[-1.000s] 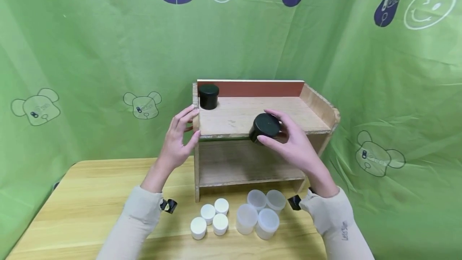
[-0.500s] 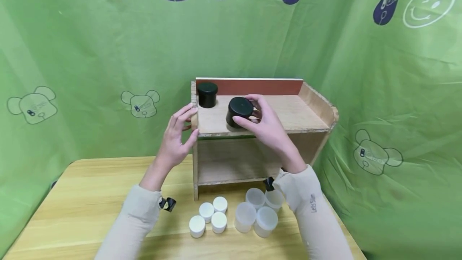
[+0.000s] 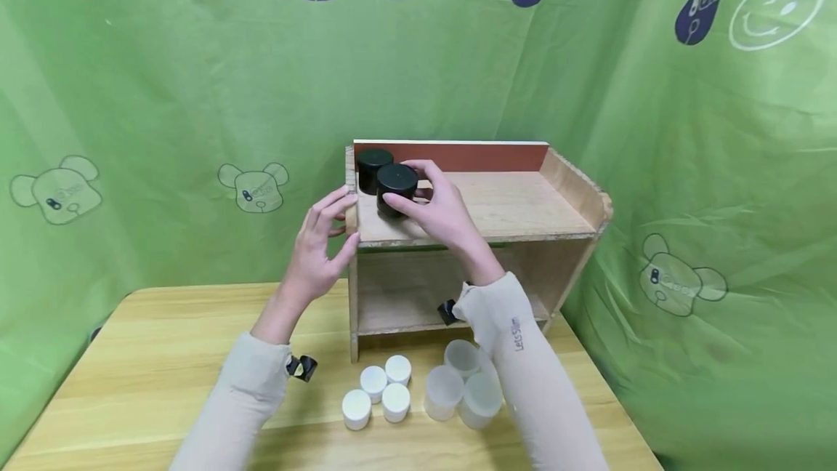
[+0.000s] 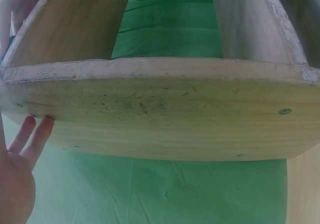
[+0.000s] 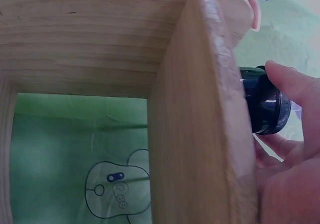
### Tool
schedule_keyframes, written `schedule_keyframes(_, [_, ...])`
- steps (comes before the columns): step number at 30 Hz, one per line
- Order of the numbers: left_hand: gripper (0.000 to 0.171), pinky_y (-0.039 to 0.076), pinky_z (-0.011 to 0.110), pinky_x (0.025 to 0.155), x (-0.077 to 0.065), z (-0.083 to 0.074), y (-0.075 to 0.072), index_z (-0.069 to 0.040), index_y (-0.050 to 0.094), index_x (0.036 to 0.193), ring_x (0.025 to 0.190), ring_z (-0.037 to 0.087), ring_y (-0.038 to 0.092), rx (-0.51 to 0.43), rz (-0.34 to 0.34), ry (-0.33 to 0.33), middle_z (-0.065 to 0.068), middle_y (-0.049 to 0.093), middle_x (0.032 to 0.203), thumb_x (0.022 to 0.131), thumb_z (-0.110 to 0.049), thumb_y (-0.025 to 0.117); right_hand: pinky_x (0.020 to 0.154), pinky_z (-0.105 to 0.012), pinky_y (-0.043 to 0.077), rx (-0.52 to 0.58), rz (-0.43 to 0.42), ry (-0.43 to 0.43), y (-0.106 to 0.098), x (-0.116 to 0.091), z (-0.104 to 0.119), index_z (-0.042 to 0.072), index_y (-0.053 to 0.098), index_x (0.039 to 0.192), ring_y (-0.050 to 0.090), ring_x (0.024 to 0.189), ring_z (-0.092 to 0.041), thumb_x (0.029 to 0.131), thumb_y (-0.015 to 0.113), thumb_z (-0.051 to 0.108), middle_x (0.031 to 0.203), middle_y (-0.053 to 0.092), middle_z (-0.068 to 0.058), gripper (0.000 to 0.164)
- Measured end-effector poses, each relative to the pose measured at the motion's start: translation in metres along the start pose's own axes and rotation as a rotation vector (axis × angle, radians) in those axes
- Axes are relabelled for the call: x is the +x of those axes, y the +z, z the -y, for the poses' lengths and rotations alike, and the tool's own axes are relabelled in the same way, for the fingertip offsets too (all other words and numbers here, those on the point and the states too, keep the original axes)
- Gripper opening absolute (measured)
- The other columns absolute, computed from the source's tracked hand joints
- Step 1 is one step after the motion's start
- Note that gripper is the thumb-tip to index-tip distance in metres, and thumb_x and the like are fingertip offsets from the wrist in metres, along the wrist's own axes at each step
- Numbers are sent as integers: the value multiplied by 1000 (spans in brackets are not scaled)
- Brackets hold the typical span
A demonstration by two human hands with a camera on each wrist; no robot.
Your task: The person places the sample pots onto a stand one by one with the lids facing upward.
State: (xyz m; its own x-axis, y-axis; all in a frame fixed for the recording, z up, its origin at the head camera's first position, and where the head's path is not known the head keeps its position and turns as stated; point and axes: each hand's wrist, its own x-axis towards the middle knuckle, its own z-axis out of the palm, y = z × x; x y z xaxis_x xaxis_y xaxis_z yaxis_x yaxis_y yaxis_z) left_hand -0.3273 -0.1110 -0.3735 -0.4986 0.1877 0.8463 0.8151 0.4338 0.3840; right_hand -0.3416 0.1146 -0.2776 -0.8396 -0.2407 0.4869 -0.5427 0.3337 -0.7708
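Green curtain point(image 3: 458, 57) behind; wooden shelf unit point(image 3: 510, 206) on tabletop point(image 3: 196, 355). Right hand point(image 3: 445, 213) grasps black jar point(image 3: 397, 179) at top board's left end, just before second jar point(image 3: 373, 157). Left hand point(image 3: 318, 253) ungrasping, fingertips against side panel point(image 4: 175, 119).

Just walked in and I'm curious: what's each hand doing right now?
Left hand: open, touching the shelf.
Right hand: closed, holding a black jar.
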Motion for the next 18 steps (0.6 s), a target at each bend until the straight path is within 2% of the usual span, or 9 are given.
schedule_keyframes(8, [59, 65, 41, 94, 0, -2, -2, -18, 45, 153, 117, 29, 58, 1, 9, -10, 4, 38, 164, 97, -16, 63, 107, -40, 55, -39, -12, 54, 14, 10, -3, 16, 58, 142, 63, 120, -26, 88, 83, 31, 134, 65, -9, 61])
schedule_keyframes(18, [60, 65, 42, 93, -1, -2, 0, -17, 46, 152, 117, 29, 58, 2, 0, -6, 6, 38, 164, 96, -14, 64, 101, -43, 57, -59, 10, 82, 16, 12, -6, 15, 55, 145, 63, 116, -29, 89, 81, 32, 134, 65, -10, 64])
